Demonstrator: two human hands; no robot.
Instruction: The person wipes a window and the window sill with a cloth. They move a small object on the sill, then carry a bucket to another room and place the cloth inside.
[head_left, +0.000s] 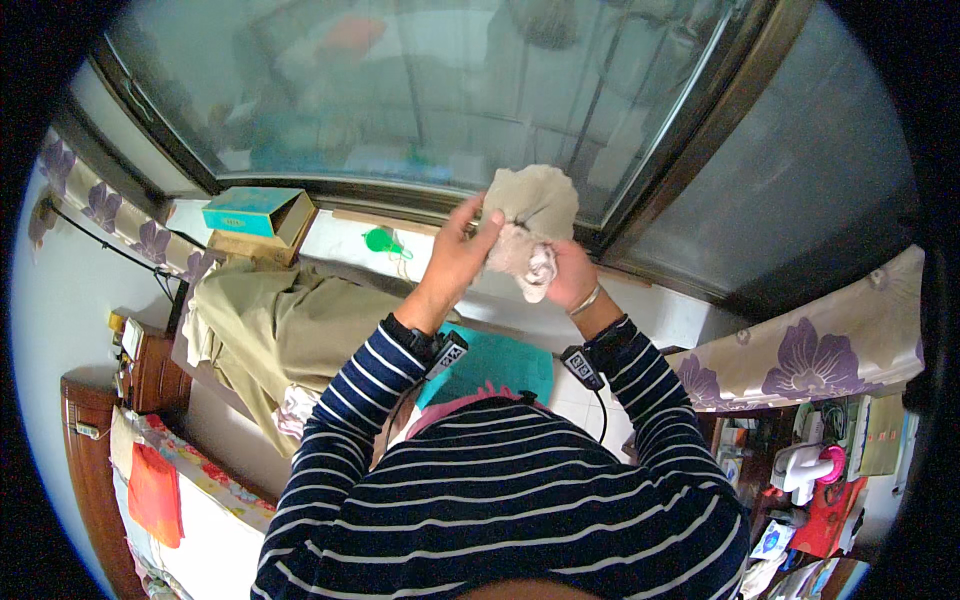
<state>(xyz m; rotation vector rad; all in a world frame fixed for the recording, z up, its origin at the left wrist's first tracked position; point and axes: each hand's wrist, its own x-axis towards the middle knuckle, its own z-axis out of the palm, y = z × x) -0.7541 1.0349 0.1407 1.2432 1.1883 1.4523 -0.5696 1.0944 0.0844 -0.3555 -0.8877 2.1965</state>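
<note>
In front of the window, both hands hold a beige cloth (541, 196). My left hand (459, 251) pinches its left side, the thumb lying over the fabric. My right hand (576, 276) grips the lower right, where a white and brown patterned part (540, 266) is bunched up. The cloth's upper part fans out above the hands, creased at its middle. Fingers of the right hand are partly hidden behind the bundle. Below the forearms a flat teal item (517, 356) shows, partly covered by my body.
A large dark-framed window (420, 97) rises ahead. On its white sill (337, 244) stand a teal box (251, 214) and a green rubber bulb (382, 241). Khaki fabric (300, 315) is spread at left. Floral curtains (814, 360) hang at right, above a cluttered shelf (810, 480).
</note>
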